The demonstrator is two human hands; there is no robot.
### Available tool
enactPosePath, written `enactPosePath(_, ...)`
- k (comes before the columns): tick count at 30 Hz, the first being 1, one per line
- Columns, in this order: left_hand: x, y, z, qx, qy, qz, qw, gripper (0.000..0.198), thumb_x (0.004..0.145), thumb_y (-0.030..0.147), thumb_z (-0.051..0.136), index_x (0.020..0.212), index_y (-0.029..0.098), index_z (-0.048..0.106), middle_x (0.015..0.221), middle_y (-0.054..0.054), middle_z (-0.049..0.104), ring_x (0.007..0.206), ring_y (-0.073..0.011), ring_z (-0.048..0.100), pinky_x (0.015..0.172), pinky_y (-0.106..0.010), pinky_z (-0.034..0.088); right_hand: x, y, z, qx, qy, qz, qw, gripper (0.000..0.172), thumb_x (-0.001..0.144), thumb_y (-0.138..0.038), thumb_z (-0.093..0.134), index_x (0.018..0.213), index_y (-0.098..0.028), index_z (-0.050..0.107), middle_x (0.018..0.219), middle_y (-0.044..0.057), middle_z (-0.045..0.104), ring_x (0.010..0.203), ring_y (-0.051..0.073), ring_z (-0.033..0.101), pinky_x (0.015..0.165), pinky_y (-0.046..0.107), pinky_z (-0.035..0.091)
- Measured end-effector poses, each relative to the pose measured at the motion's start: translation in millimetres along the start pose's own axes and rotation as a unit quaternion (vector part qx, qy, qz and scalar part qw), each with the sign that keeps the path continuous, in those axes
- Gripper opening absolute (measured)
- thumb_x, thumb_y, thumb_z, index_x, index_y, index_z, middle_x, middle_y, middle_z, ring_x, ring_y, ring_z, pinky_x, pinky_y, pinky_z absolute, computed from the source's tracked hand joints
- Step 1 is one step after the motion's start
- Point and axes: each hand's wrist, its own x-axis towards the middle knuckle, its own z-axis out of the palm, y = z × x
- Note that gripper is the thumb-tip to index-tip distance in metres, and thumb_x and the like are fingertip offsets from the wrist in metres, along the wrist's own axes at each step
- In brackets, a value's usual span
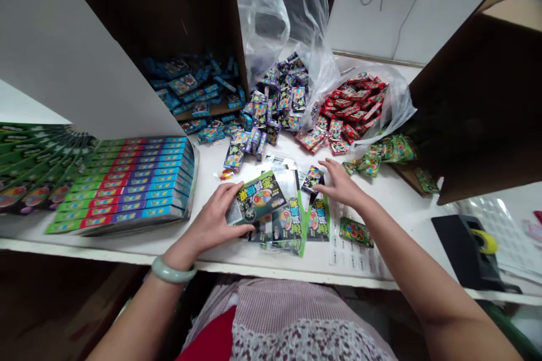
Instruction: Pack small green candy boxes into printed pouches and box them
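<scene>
My left hand (pixel 218 219) is closed on a green printed packet (pixel 256 198), thumb on top, held just above a loose stack of similar green packets (pixel 292 228) on the white table (pixel 127 242). My right hand (pixel 339 183) reaches forward with fingers bent and its fingertips on a small purple box (pixel 312 177) lying on the table. A single small green box (pixel 355 231) lies under my right forearm. A pale green bangle (pixel 171 273) sits on my left wrist.
Piles of small boxes lie behind: blue (pixel 190 93) in a tipped carton, purple (pixel 275 107) spilling from a clear bag, red (pixel 347 110) in another bag, green (pixel 385 152) beside a brown carton (pixel 478 101). Filled striped packs (pixel 131 183) are stacked left. A black tape dispenser (pixel 470 251) stands right.
</scene>
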Motion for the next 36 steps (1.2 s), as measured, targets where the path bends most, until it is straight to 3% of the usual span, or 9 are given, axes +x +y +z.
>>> enactPosePath(2, 2, 1, 1.3, 0.002, -0.004, 0.009, 1.0, 0.088, 0.072, 0.046, 0.075, 0.144, 0.023, 0.029, 0.131, -0.012, 0.042, 0.124, -0.0331, 0.046, 0.106, -0.051, 0.042, 0, -11, 2, -0.016, -0.016, 0.026, 0.999, 0.076, 0.069, -0.042, 0.074, 0.136, -0.016, 0.047, 0.137, 0.02, 0.049, 0.13, 0.038, 0.042, 0.106, 0.055, 0.036)
enactPosePath(4, 3, 2, 1.3, 0.01, -0.004, 0.018, 1.0, 0.09, 0.071, 0.046, 0.076, 0.145, 0.023, 0.029, 0.131, -0.013, 0.043, 0.125, -0.0338, 0.046, 0.107, -0.052, 0.041, -1, -24, -2, -0.001, 0.008, 0.019, 1.0, 0.071, 0.07, -0.038, 0.074, 0.132, -0.016, 0.05, 0.127, 0.018, 0.056, 0.121, 0.035, 0.05, 0.102, 0.053, 0.041)
enactPosePath(7, 3, 5, -0.1, 0.018, -0.001, 0.029, 0.999, 0.092, 0.07, 0.045, 0.077, 0.146, 0.023, 0.028, 0.132, -0.013, 0.042, 0.125, -0.0333, 0.045, 0.108, -0.052, 0.04, -7, -47, -22, 0.071, 0.046, -0.079, 0.993, 0.066, 0.074, -0.034, 0.07, 0.135, -0.021, 0.047, 0.13, 0.014, 0.054, 0.121, 0.03, 0.052, 0.102, 0.049, 0.043)
enactPosePath(11, 5, 10, -1.7, 0.007, 0.005, 0.053, 0.999, 0.097, 0.068, 0.044, 0.079, 0.146, 0.022, 0.026, 0.133, -0.015, 0.042, 0.126, -0.0333, 0.044, 0.108, -0.052, 0.04, -16, -79, -58, 0.063, -0.062, -0.239, 0.967, 0.071, 0.078, -0.035, 0.07, 0.142, -0.031, 0.04, 0.143, 0.01, 0.045, 0.13, 0.029, 0.045, 0.107, 0.05, 0.039)
enactPosePath(18, 1, 13, -9.3, -0.003, -0.017, 0.068, 0.998, 0.098, 0.068, 0.043, 0.079, 0.148, 0.023, 0.026, 0.136, -0.014, 0.041, 0.128, -0.0338, 0.043, 0.108, -0.052, 0.039, -8, -100, -81, 0.001, -0.169, -0.306, 0.937, 0.067, 0.078, -0.032, 0.072, 0.139, -0.029, 0.047, 0.14, 0.011, 0.048, 0.126, 0.029, 0.048, 0.103, 0.049, 0.044)
enactPosePath(23, 2, 16, -9.0, -0.043, -0.034, 0.075, 0.996, 0.097, 0.067, 0.047, 0.079, 0.146, 0.023, 0.029, 0.134, -0.014, 0.042, 0.127, -0.0327, 0.044, 0.108, -0.05, 0.04, 1, -108, -81, -0.025, -0.168, -0.318, 0.933, 0.063, 0.075, -0.034, 0.076, 0.133, -0.025, 0.054, 0.134, 0.013, 0.054, 0.121, 0.03, 0.052, 0.1, 0.049, 0.046)
enactPosePath(28, 6, 17, -1.6, -0.057, -0.001, 0.057, 0.997, 0.096, 0.065, 0.045, 0.081, 0.144, 0.021, 0.032, 0.131, -0.014, 0.043, 0.125, -0.0324, 0.045, 0.107, -0.05, 0.041, 2, -113, -63, 0.026, -0.126, -0.292, 0.948, 0.089, 0.069, -0.048, 0.078, 0.142, -0.018, 0.036, 0.141, 0.019, 0.044, 0.129, 0.031, 0.045, 0.106, 0.047, 0.042)
enactPosePath(32, -2, 16, -2.2, -0.049, 0.034, 0.018, 0.998, 0.094, 0.065, 0.043, 0.081, 0.143, 0.021, 0.033, 0.132, -0.014, 0.042, 0.127, -0.0331, 0.043, 0.109, -0.051, 0.038, -10, -117, -44, 0.047, -0.024, -0.247, 0.968, 0.06, 0.086, -0.04, 0.064, 0.138, -0.025, 0.039, 0.125, 0.013, 0.059, 0.123, 0.029, 0.051, 0.104, 0.052, 0.042)
enactPosePath(36, -11, 16, -4.0, -0.059, 0.02, -0.006, 0.998, 0.1, 0.06, 0.045, 0.083, 0.143, 0.021, 0.033, 0.134, -0.015, 0.042, 0.126, -0.0331, 0.044, 0.107, -0.048, 0.04, -17, -119, -30, 0.046, -0.057, -0.256, 0.964, 0.041, 0.094, -0.035, 0.05, 0.135, -0.029, 0.047, 0.13, 0.009, 0.061, 0.131, 0.029, 0.046, 0.111, 0.06, 0.029)
